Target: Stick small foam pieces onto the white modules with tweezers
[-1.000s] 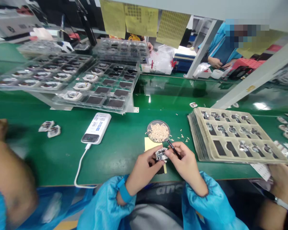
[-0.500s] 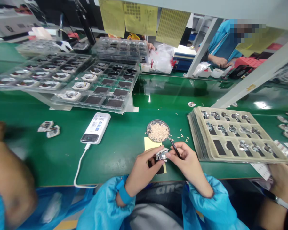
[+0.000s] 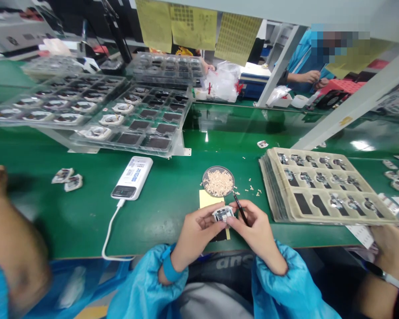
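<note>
A small white-rimmed electronic part [image 3: 223, 214], with metal and circuitry on its face, is gripped between the fingers and thumb of my left hand [image 3: 199, 226]. My right hand [image 3: 252, 221] is closed round a slim black pen-like tool [image 3: 240, 210], its thin tip pointing up and away from me. The right thumb also touches the lower right of the electronic part. Just beyond my hands lies a round dark dish [image 3: 203, 185] filled with tiny beige pieces [image 3: 219, 182]. Beneath my hands is a yellow paper [image 3: 210, 199], partly covered.
At right stands a stack of cream trays [image 3: 295, 215] holding metal parts. A white power bank [image 3: 140, 170] with a cable lies left, near two loose parts [image 3: 73, 182]. Clear plastic trays [image 3: 166, 153] sit on a raised shelf. Other people's arms [image 3: 11, 239] flank both sides.
The electronic part has tilted, so its face shows more, and moved slightly left. My right hand has shifted slightly left, its thumb now against the part's lower edge.
</note>
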The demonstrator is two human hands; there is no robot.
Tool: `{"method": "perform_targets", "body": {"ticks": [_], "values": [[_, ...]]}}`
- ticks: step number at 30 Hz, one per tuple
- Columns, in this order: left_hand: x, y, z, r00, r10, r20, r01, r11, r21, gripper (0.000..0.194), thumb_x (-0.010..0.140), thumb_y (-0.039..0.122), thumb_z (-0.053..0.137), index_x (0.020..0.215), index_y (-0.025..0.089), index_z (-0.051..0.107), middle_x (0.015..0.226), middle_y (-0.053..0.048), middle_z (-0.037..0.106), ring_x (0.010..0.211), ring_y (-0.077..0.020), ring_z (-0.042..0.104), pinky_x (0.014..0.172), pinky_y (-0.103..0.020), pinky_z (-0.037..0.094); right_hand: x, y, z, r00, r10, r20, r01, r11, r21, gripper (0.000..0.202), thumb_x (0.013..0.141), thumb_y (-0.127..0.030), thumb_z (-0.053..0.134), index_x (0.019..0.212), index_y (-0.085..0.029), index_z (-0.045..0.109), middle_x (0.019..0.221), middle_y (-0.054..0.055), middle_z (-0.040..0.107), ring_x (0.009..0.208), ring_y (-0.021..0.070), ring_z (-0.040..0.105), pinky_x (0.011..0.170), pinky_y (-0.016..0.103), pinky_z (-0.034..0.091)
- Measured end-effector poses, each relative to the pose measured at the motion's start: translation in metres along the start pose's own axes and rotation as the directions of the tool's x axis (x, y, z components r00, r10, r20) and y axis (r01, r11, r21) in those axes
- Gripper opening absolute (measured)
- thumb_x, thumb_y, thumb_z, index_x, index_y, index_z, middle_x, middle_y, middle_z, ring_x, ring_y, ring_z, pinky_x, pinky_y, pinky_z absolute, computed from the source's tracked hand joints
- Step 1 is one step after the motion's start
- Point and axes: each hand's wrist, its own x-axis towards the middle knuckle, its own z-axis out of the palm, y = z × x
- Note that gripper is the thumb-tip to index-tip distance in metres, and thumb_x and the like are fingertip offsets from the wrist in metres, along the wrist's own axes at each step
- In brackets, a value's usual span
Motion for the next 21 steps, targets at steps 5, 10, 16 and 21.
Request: {"method": "perform_targets", "body": {"ticks": [5, 10, 16, 21], "values": [[-0.003, 0.0, 0.001, 1.0, 0.027, 0.014, -0.027, 1.0, -0.006, 0.049, 0.08, 0.023, 0.077, 0.126, 0.014, 0.064, 0.121, -0.012, 0.069, 0.113, -0.0256, 0.066, 0.099, -0.036, 0.055, 0.001, 0.002, -0.001, 0.999, 0.006, 0.039, -0.009, 0.997, 0.073, 0.028, 0.076, -0.032, 0.08, 0.096, -0.018, 0.065, 0.083, 0.002, 0.065, 0.065, 0.0111, 0.052, 0.057, 0.023, 0.043], [-0.004, -0.002, 0.003, 0.999, 0.034, -0.037, -0.032, 0.998, 0.047, 0.044, 0.082, 0.024, 0.075, 0.123, 0.013, 0.065, 0.114, -0.012, 0.072, 0.101, -0.0223, 0.071, 0.092, -0.032, 0.058, 0.0, -0.001, 0.006, 0.999, 0.021, 0.044, -0.029, 0.982, 0.188, 0.028, 0.077, -0.033, 0.079, 0.095, -0.018, 0.065, 0.082, 0.002, 0.069, 0.068, 0.0132, 0.063, 0.065, 0.025, 0.053], [-0.004, -0.009, 0.008, 0.985, 0.168, -0.043, -0.16, 0.975, 0.155, 0.029, 0.086, 0.022, 0.068, 0.114, 0.015, 0.071, 0.117, -0.012, 0.067, 0.099, -0.0203, 0.068, 0.082, -0.027, 0.057, 0.002, 0.003, 0.015, 0.998, 0.021, 0.052, -0.031, 0.978, 0.208, 0.027, 0.076, -0.034, 0.079, 0.094, -0.018, 0.067, 0.08, 0.002, 0.068, 0.069, 0.0143, 0.063, 0.064, 0.025, 0.053], [-0.004, -0.015, 0.008, 0.973, 0.209, -0.099, -0.164, 0.926, 0.34, 0.031, 0.092, 0.023, 0.061, 0.122, 0.021, 0.066, 0.115, -0.008, 0.067, 0.102, -0.0189, 0.066, 0.086, -0.028, 0.054, 0.007, 0.0, 0.019, 1.0, -0.017, 0.023, 0.014, 0.992, 0.123, 0.021, 0.078, -0.037, 0.077, 0.081, -0.018, 0.067, 0.08, 0.004, 0.07, 0.075, 0.0179, 0.064, 0.07, 0.029, 0.052]]}}
